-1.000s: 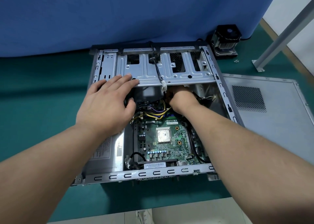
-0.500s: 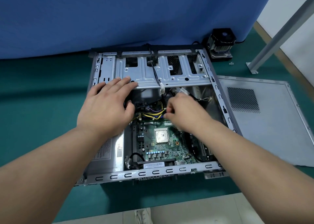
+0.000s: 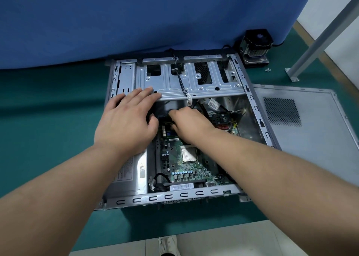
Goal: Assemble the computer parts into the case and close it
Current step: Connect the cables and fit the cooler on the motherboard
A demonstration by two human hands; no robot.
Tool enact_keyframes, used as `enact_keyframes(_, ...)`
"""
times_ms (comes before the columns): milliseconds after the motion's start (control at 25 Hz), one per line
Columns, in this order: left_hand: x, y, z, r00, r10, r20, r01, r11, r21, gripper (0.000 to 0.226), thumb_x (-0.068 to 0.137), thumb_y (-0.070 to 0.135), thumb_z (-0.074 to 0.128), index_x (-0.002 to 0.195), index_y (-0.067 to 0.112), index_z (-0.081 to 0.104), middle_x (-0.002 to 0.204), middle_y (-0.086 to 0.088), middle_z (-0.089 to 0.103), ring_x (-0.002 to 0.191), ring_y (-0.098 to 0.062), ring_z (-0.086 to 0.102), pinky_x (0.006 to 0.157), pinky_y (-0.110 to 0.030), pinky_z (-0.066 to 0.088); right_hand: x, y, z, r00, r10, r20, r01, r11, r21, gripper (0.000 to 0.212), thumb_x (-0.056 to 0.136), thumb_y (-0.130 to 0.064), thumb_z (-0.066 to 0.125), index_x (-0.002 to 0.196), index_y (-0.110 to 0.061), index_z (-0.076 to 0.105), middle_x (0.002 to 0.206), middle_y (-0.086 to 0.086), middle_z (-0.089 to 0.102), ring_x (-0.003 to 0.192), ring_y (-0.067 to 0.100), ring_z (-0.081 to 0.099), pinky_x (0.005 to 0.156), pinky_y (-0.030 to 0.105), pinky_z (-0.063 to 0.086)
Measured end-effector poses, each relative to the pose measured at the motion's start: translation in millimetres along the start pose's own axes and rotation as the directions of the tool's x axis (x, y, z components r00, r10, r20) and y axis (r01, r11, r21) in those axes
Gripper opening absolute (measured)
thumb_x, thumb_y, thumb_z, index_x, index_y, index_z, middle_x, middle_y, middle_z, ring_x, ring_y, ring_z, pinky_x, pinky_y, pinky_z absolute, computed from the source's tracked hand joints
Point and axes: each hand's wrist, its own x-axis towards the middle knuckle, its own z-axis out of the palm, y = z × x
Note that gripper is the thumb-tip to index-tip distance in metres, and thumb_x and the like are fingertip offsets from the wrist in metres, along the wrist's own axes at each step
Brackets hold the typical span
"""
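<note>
Left hand (image 3: 126, 123): fingers flat on drive cage (image 3: 192, 80).
Right hand (image 3: 189, 122): curled into cables (image 3: 165, 122); grasp cannot be told.

My left hand (image 3: 126, 123) and the drive cage (image 3: 190, 80) block the far side of the case (image 3: 258, 119). Cables (image 3: 202, 104) cross there. Over the motherboard (image 3: 186, 168) the way is open.

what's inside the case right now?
Inside the case: motherboard with bare CPU, power supply, loose cables. Right hand covers the board's upper left edge; whatever it grips is hidden.
</note>
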Motion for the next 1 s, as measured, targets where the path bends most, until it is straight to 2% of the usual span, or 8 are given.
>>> enact_keyframes(120, 0, -1, 1, 1.000, 0.001, -0.006, -0.001, 1.000, -0.002, 0.062, 0.088, 0.043, 0.032, 0.150, 0.039, 0.041, 0.159, 0.017, 0.038, 0.149, -0.004, 0.028, 0.122, -0.036, 0.017, 6, -6, 4, 0.998, 0.054, -0.022, -0.052, 0.996, 0.068, 0.019, 0.092, 0.000, 0.058, 0.096, -0.017, 0.052, 0.084, 0.009, 0.052, 0.090, 0.039, 0.065, 0.066, 0.037, 0.047)
enact_keyframes(240, 0, -1, 1, 1.000, 0.005, -0.012, -0.005, 1.000, 0.000, 0.062, 0.088, 0.043, 0.032, 0.149, 0.039, 0.041, 0.159, 0.017, 0.039, 0.148, -0.004, 0.029, 0.122, -0.036, 0.016, 8, -3, 8, 0.998, 0.069, -0.011, -0.067, 0.995, 0.080, 0.019, 0.091, -0.001, 0.058, 0.104, -0.013, 0.064, 0.095, 0.015, 0.063, 0.092, 0.040, 0.065, 0.073, 0.040, 0.053)
enact_keyframes(400, 0, -2, 1, 1.000, 0.007, -0.011, -0.007, 1.000, 0.002, 0.062, 0.089, 0.043, 0.033, 0.150, 0.039, 0.040, 0.158, 0.016, 0.039, 0.148, -0.004, 0.029, 0.122, -0.036, 0.017, 6, -1, 13, 0.998, 0.058, -0.013, -0.056, 0.995, 0.085, 0.019, 0.090, -0.005, 0.059, 0.104, -0.016, 0.067, 0.098, 0.013, 0.067, 0.092, 0.039, 0.066, 0.069, 0.037, 0.048)
enact_keyframes(560, 0, -2, 1, 1.000, 0.008, -0.007, -0.008, 1.000, 0.002, 0.062, 0.088, 0.043, 0.033, 0.150, 0.039, 0.040, 0.159, 0.017, 0.039, 0.149, -0.004, 0.028, 0.122, -0.037, 0.018, 3, 0, 16, 1.000, 0.017, -0.003, -0.017, 1.000, -0.011, 0.023, 0.089, -0.006, 0.061, 0.108, -0.017, 0.069, 0.105, 0.011, 0.066, 0.098, 0.038, 0.066, 0.071, 0.038, 0.048)
enact_keyframes(800, 1, -4, 3, 1.000, 0.010, -0.015, -0.010, 1.000, 0.003, 0.062, 0.088, 0.044, 0.032, 0.150, 0.040, 0.039, 0.159, 0.017, 0.038, 0.149, -0.003, 0.028, 0.122, -0.037, 0.018, 6, -14, 14, 0.999, -0.035, 0.014, 0.037, 0.986, -0.165, 0.026, 0.093, -0.002, 0.054, 0.114, -0.005, 0.070, 0.114, 0.010, 0.062, 0.110, 0.036, 0.062, 0.074, 0.041, 0.045)
enact_keyframes(920, -1, -3, 3, 1.000, 0.006, -0.015, -0.006, 1.000, -0.002, 0.062, 0.088, 0.043, 0.033, 0.150, 0.040, 0.039, 0.159, 0.017, 0.038, 0.149, -0.003, 0.028, 0.122, -0.038, 0.019, -5, -18, 14, 0.992, -0.089, 0.086, 0.108, 0.960, -0.258, 0.029, 0.093, -0.009, 0.055, 0.117, -0.010, 0.071, 0.121, 0.009, 0.058, 0.115, 0.032, 0.056, 0.090, 0.043, 0.045)
enact_keyframes(1000, 0, -2, 2, 1.000, 0.009, -0.006, -0.009, 1.000, -0.007, 0.062, 0.088, 0.043, 0.033, 0.150, 0.040, 0.039, 0.159, 0.016, 0.038, 0.149, -0.004, 0.028, 0.122, -0.038, 0.019, -13, -14, 11, 0.982, -0.069, 0.174, 0.113, 0.960, -0.257, 0.036, 0.092, -0.018, 0.058, 0.126, -0.012, 0.067, 0.132, 0.009, 0.051, 0.124, 0.031, 0.049, 0.104, 0.043, 0.039)
